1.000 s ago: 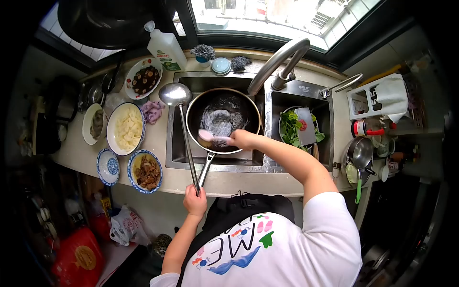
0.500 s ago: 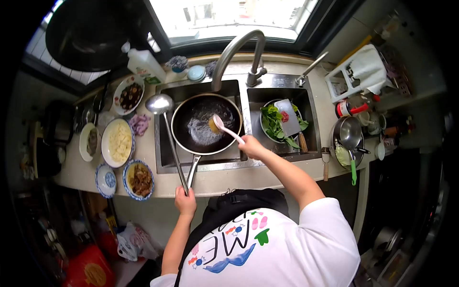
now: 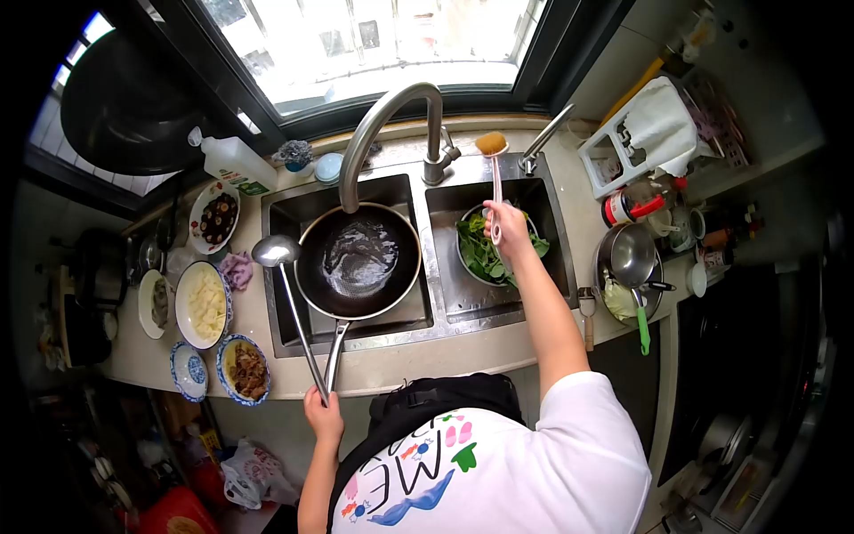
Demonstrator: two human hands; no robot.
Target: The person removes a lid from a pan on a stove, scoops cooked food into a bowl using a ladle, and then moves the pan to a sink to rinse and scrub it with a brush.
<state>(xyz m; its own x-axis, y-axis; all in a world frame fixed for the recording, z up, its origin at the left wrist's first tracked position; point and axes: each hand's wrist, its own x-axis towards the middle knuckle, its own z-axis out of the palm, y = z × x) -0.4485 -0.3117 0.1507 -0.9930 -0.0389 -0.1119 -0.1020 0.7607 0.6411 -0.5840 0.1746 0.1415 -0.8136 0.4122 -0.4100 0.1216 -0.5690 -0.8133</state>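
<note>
My left hand [image 3: 324, 418] is closed around the long handle of a ladle [image 3: 277, 251], with the frying pan's handle [image 3: 334, 365] in or against the same grip. The dark frying pan [image 3: 307, 276] sits over the left sink basin, with shiny water in its bottom. My right hand [image 3: 507, 224] grips a pale-handled dish brush [image 3: 496, 173], its tan bristles [image 3: 491, 142] up near the back rim of the sink. Beneath that hand, a bowl of leafy greens [image 3: 485, 258] rests in the right basin, partly hidden by my hand and forearm.
A curved faucet [image 3: 382, 107] arches over the pan. Left on the counter are a bowl of pale pieces [image 3: 206, 307], a bowl of brown food [image 3: 247, 372], a mushroom plate [image 3: 216, 218] and a white jug [image 3: 236, 165]. At right stand a steel pot [image 3: 632, 258] and a white rack [image 3: 605, 169].
My right hand has lifted the brush out of the pan and moved it right, above the greens. The cleaver on the greens no longer shows. My left hand keeps its grip; the view has shifted.
</note>
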